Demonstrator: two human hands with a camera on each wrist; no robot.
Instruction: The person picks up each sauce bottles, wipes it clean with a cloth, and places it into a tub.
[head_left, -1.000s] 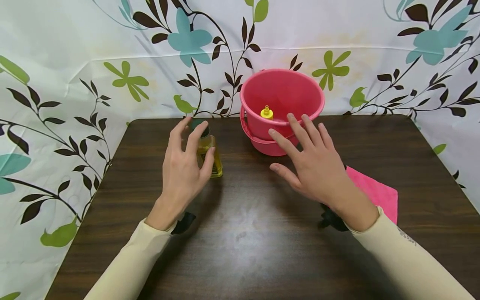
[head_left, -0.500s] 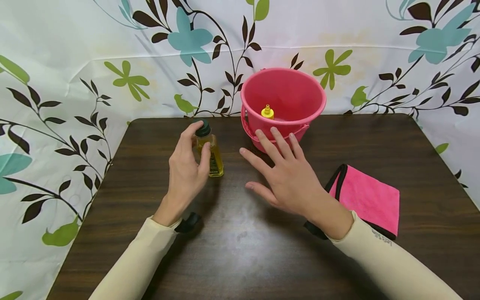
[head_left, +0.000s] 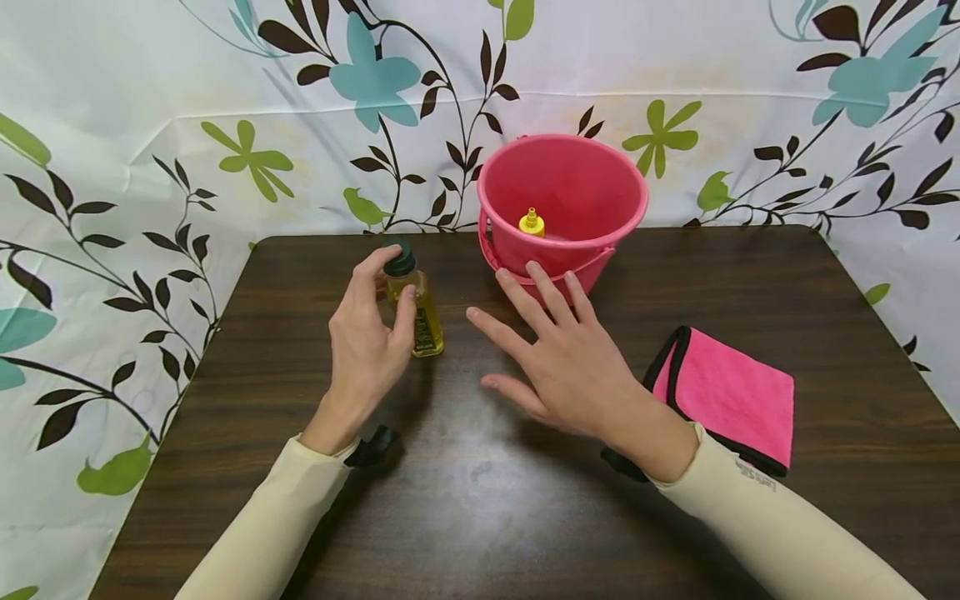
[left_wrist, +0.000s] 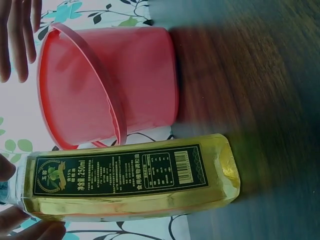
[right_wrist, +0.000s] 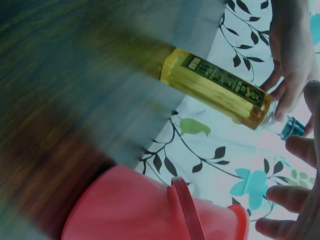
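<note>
1. The bottle [head_left: 424, 317] stood upright on the bench [head_left: 480, 517], left of the pink bucket [head_left: 585, 183] and apart from it; in the right wrist view its base seemed to meet its own reflection
2. The left hand [head_left: 367, 333] had its thumb and fingers bent about the bottle's neck [right_wrist: 271, 118], just under the dark green cap [head_left: 401, 260], and appeared to be gripping it there
3. The right hand [head_left: 570, 367] held nothing; its fingers were spread over the bench in front of the bucket, well apart from the bottle
4. Golden liquid reached up towards the shoulder, so the bottle probably had a fair weight for its slim build, most of it low down, and would have been inclined to swing if lifted by the neck alone
5. The walls looked stiff, clear and smooth; glass or plastic could not be told, so care against knocks seemed wise
6. Any film of oil would have made those walls slippery, while the dark label [left_wrist: 120, 170] probably gave a slightly drier face to the fingers
7. The neck suited a light pinch, its shoulder likely helping to stop the fingers sliding down; for a steadier hold, the flat sides at mid-body looked best
8. The cap seemed a poor place to bear the weight, since whether it was screwed tight could not be seen
</note>
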